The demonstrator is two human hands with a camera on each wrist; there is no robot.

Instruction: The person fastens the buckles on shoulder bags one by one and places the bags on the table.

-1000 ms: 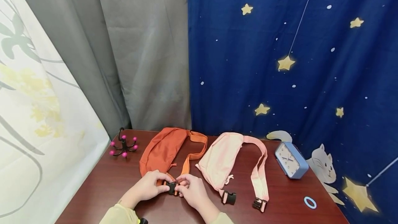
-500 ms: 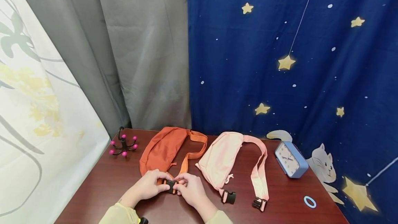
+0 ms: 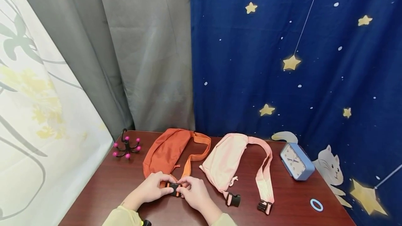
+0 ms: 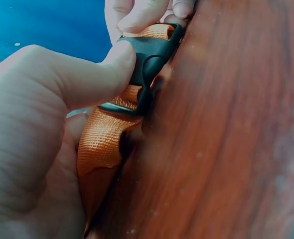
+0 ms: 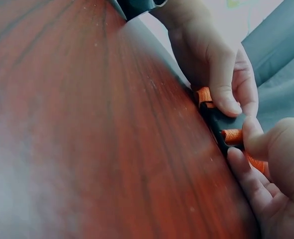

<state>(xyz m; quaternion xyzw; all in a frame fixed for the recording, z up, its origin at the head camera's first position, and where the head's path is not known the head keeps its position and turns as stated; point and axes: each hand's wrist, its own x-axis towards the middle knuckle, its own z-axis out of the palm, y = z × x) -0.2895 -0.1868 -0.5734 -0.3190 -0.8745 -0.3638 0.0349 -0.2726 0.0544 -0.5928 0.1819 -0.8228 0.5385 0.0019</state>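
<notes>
A rust-orange waist bag (image 3: 166, 151) lies on the table, its orange strap (image 3: 187, 168) looping round to the near end. At that end both hands hold a black side-release buckle (image 3: 173, 188), whose two halves sit together. My left hand (image 3: 150, 188) pinches its left half, the thumb (image 4: 121, 59) pressing flat on top in the left wrist view. My right hand (image 3: 198, 194) pinches the right end, where webbing (image 5: 232, 136) threads through the buckle's bar. In the wrist views the buckle is close over the tabletop.
To the right lies a pink waist bag (image 3: 223, 159), with its socket half (image 3: 233, 200) and prong half (image 3: 265, 206) apart. A blue alarm clock (image 3: 296, 162) and light-blue ring (image 3: 316, 205) are farther right. A black hook rack (image 3: 127, 147) with pink tips stands back left.
Both hands keep their grip on the orange bag's buckle, with only slight finger movement. The whole head view has shifted a little.
</notes>
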